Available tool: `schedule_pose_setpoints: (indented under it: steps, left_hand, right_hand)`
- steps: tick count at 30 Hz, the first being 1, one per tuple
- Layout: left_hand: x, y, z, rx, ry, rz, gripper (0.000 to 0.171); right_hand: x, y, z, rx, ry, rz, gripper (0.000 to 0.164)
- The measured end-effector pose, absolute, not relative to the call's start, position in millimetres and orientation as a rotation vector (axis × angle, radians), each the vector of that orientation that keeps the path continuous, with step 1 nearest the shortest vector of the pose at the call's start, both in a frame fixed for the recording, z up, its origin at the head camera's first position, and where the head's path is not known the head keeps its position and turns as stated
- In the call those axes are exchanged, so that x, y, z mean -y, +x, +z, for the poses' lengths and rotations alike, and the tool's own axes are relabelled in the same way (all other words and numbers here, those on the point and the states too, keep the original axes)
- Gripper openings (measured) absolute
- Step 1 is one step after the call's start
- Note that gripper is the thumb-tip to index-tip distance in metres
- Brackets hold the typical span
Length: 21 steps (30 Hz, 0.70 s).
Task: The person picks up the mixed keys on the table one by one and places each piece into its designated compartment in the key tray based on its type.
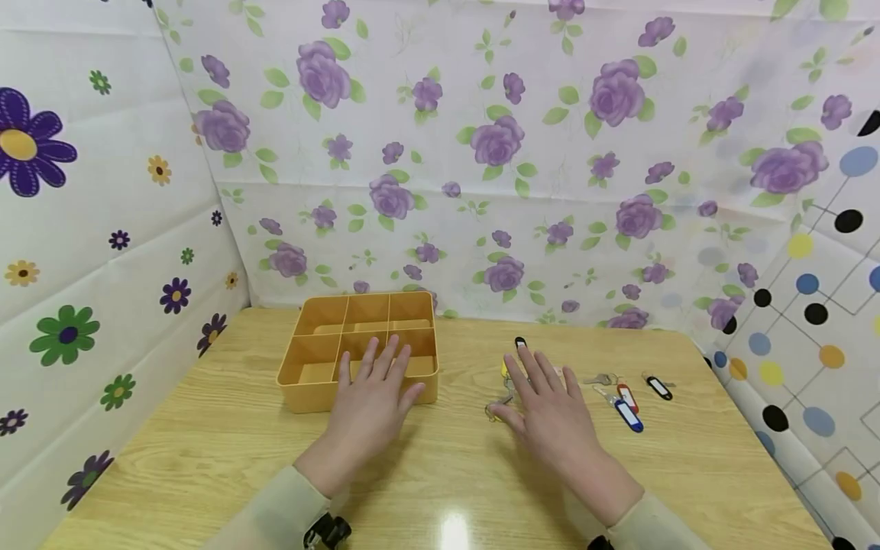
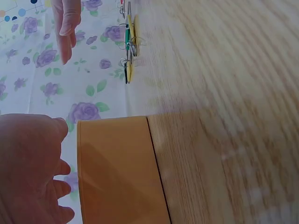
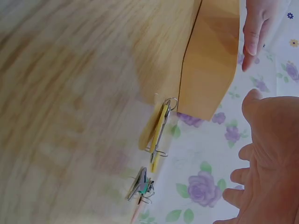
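Observation:
My left hand is spread palm down above the front of an orange compartment box, its fingers overlapping the front compartments in the head view. In the left wrist view the hand hovers over the rim of the box, holding nothing. My right hand, also spread and holding nothing, is over several keys with tags; part of the pile is hidden beneath it. A yellow key tag with rings lies below that hand in the right wrist view. A black-tagged key shows beyond the fingertips.
To the right lie a blue key tag, a red key tag and a black key tag, with keys attached. The wooden table meets a flowered cloth at the back. Patterned cloths hang on both sides.

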<state>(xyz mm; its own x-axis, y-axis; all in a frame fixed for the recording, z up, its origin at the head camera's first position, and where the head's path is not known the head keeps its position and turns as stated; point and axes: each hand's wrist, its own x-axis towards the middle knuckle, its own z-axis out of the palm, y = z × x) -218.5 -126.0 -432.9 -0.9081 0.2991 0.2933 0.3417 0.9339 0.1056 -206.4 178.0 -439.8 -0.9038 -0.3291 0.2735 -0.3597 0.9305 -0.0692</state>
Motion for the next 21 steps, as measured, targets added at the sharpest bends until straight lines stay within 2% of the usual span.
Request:
schedule_pose_setpoints:
  steps: [21]
  left_hand:
    - [142, -219, -424, 2.840, -0.424, -0.299, 0.074]
  right_hand:
    - [-158, -209, -431, 2.848, 0.567, 0.218, 0.085]
